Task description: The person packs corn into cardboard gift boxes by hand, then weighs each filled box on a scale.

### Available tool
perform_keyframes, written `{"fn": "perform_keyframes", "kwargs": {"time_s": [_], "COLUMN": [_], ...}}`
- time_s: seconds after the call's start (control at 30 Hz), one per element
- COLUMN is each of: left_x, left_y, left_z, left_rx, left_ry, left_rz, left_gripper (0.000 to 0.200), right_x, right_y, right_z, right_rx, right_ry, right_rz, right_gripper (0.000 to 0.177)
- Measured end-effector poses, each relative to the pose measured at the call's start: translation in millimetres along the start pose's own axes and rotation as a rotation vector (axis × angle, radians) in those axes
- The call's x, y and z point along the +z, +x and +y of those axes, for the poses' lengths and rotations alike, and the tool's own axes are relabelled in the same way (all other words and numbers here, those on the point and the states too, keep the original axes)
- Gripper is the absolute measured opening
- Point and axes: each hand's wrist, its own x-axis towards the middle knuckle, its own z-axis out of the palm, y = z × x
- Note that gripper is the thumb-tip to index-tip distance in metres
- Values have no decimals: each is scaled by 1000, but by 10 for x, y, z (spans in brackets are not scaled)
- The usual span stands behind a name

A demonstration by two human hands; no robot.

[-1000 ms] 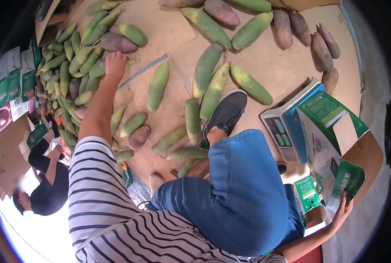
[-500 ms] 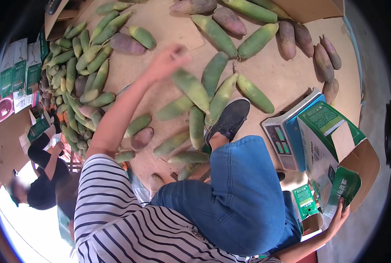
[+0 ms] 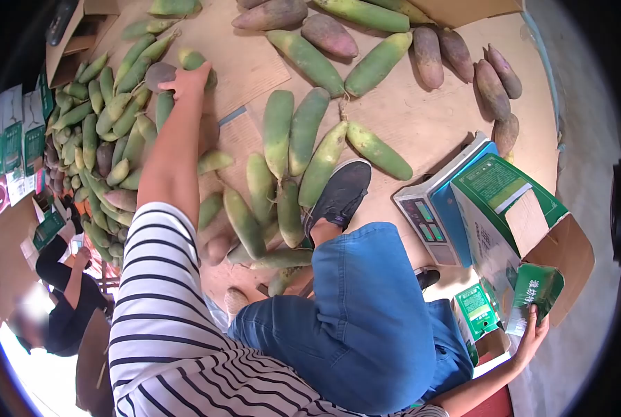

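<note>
My left hand (image 3: 187,80) reaches out to the upper left with its fingers curled over a purple radish (image 3: 159,74), which is partly hidden under it. Just beyond the hand lies a green radish (image 3: 191,58). My right hand (image 3: 531,336) grips a green end flap (image 3: 537,292) of an open carton (image 3: 498,187). The carton lies tilted on a blue-topped digital scale (image 3: 429,221). Several long green radishes (image 3: 277,135) lie fanned out near my shoe (image 3: 342,193).
A large heap of green radishes (image 3: 91,139) spreads along the left. Several purple radishes (image 3: 429,59) lie toward the upper right. A smaller green box (image 3: 474,309) stands below the scale. Another person (image 3: 67,306) is at the lower left. A cardboard box edge (image 3: 456,12) borders the top.
My left hand has moved up and left, from above the green radishes onto the purple radish. Some green radishes by my shoe lie differently. My right hand stays on the carton flap.
</note>
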Motion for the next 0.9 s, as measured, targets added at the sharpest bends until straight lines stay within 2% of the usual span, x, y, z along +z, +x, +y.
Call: {"fn": "perform_keyframes", "kwargs": {"time_s": [0.1,0.13,0.17,0.2,0.3,0.33,0.43,0.57,0.67,0.77,0.87,0.9], "left_x": [44,12,221,266,227,98,-2,189,266,45,33,-62], "left_y": [-273,-420,-306,-516,-650,-733,-561,-940,-1088,-1162,-1245,-1430], "left_z": [74,136,137,262,304,316,326,131,-159,-378,-760,-809], "left_rx": [272,424,530,524,493,447,450,626,819,908,663,671], "left_ry": [216,235,63,188,206,153,299,238,98,136,-257,-331], "left_rz": [156,163,185,337,139,78,-246,-106,-123,-324,-492,-550], "left_gripper": [87,76,66,59,74,73,74,64,59,62,66,67], "right_x": [6,5,-24,-51,-9,3,62,102,172,185,181,181], "right_y": [-3,8,7,6,-40,-58,-145,-173,-219,-289,-342,-350], "right_z": [-22,0,27,44,65,55,36,-35,-252,-271,-240,-218], "right_rx": [-17,-8,3,12,-65,-91,-86,-115,-168,-182,-260,-300], "right_ry": [-23,-7,5,14,-39,-52,-34,-29,-87,-144,-203,-197], "right_rz": [-15,-29,-47,-65,-1,-1,49,33,64,82,89,87], "right_gripper": [22,22,22,22,23,23,23,22,15,14,19,20]}}
